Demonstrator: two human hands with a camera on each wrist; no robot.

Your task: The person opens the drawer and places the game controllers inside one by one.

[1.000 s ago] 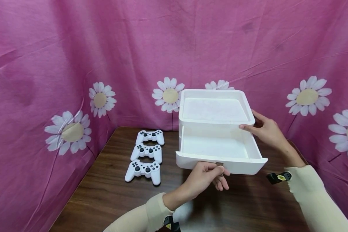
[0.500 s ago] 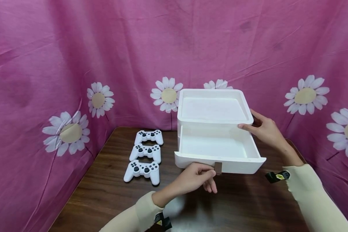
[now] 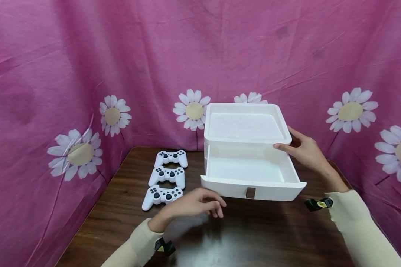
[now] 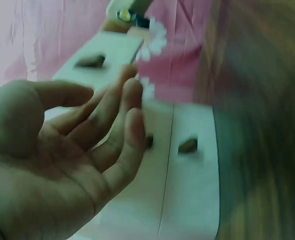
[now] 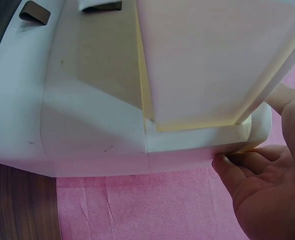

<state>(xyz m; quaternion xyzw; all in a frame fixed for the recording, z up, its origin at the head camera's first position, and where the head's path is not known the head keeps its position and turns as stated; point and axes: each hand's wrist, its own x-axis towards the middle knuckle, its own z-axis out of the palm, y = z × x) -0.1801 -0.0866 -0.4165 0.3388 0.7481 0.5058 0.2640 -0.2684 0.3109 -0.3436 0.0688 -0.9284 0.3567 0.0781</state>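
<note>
A white drawer cabinet (image 3: 217, 141) stands on the table, its top drawer (image 3: 277, 192) pulled out with nothing inside. A brown pull tab (image 3: 250, 193) hangs on that drawer's front. My right hand (image 3: 305, 148) grips the cabinet's upper right side, thumb on the front edge; in the right wrist view, its curled fingertips (image 5: 220, 162) press the side wall. Left of the drawer, my left hand (image 3: 195, 203) hovers with loosely bent fingers and holds nothing, partly covering the nearest white game controller (image 3: 153, 196). The left wrist view shows its bare palm (image 4: 52, 170), with the cabinet behind.
Two more white game controllers, the middle one (image 3: 168, 173) and the back one (image 3: 171, 157), lie in a column with the nearest. Brown wood tabletop (image 3: 120, 215) extends around them. A pink curtain (image 3: 147, 74) with daisies hangs behind and at both sides.
My left hand has let go of the drawer's pull tab and moved left toward the controllers. The right hand has stayed on the cabinet, and the drawer remains out.
</note>
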